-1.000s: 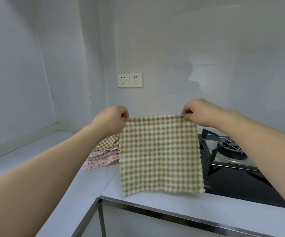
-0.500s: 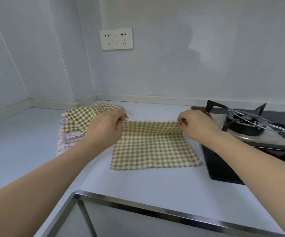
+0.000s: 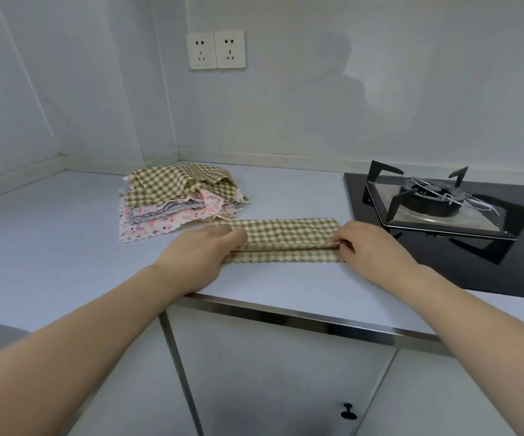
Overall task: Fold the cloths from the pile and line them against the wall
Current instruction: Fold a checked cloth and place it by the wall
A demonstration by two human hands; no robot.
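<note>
Folded lengthwise into a narrow band, green-and-cream checked cloth (image 3: 289, 239) with a scalloped edge, flat on the pale grey countertop (image 3: 50, 247) near its front edge, between the pile and the hob. Left hand (image 3: 205, 250) at the band's left end, fingers curled onto the fabric and gripping it. Right hand (image 3: 370, 243) at the right end, thumb and fingertips pinching the folded upper edge. Behind and left, touching the band's far corner, loose pile of checked and pink floral cloths (image 3: 176, 202), well apart from the white back wall (image 3: 348, 105). To the right, black glass gas hob (image 3: 449, 212) with a burner grate. Above the pile, white double wall socket (image 3: 215, 49)
</note>
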